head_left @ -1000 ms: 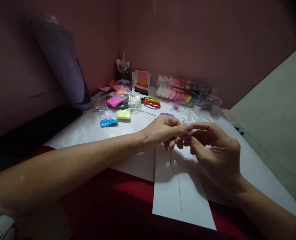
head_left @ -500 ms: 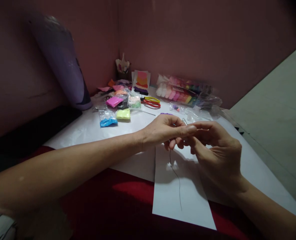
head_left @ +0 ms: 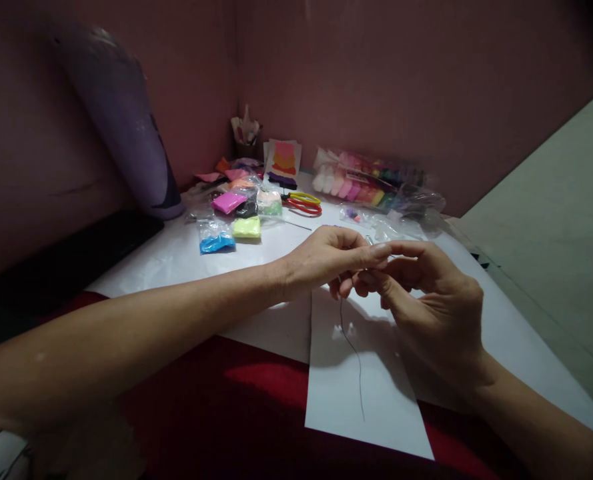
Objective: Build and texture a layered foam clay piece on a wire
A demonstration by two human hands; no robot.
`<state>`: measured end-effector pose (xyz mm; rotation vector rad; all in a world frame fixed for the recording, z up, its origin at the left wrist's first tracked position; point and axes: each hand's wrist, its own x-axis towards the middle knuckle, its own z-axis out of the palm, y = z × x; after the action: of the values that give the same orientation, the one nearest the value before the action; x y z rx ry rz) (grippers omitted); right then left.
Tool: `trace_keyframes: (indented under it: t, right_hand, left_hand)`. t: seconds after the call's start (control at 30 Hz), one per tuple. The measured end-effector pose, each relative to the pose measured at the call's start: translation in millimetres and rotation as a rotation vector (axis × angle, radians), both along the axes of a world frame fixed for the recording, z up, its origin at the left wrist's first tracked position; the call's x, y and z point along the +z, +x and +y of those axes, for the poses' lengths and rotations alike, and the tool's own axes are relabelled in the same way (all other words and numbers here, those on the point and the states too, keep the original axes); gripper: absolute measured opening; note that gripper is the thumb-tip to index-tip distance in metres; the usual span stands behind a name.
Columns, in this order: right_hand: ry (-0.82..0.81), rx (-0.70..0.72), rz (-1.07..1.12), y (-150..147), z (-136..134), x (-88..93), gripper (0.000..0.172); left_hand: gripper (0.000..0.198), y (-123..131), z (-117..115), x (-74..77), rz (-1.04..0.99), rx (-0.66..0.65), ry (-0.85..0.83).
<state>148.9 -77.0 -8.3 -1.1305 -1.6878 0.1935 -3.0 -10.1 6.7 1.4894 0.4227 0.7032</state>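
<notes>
Both hands meet above a white paper sheet (head_left: 346,407), fingertips touching. My left hand (head_left: 333,260) is closed in a pinch, with its thumb pointing right. From beneath its curled fingers a thin dark strand (head_left: 359,367), thread or fine wire, hangs in a loose curve over the sheet. A small shiny piece (head_left: 369,240) shows just above the left thumb; its kind is unclear. My right hand (head_left: 431,293) is also closed, thumb and index finger pressed against the left fingertips. Whatever lies between the right fingers is hidden.
Behind the hands lie scissors with red and yellow handles (head_left: 303,202), small bags of coloured clay (head_left: 229,202) and a large clear pack of coloured pieces (head_left: 356,183). A coloured picture card (head_left: 283,163) and a pen holder (head_left: 247,133) stand farther back. A purple roll (head_left: 126,133) leans left.
The right thumb has slid slightly left, in under the left thumb. Both hands otherwise keep their place, and the strand still hangs the same way.
</notes>
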Motion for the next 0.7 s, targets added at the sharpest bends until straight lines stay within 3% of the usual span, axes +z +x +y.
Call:
trace_keyframes:
  t: [0.7]
  right_hand:
    - [0.036,0.016,-0.013,-1.3,0.3,3.0,0.013]
  left_hand:
    - [0.049,0.6,-2.3,1.4,0.016,0.017,0.006]
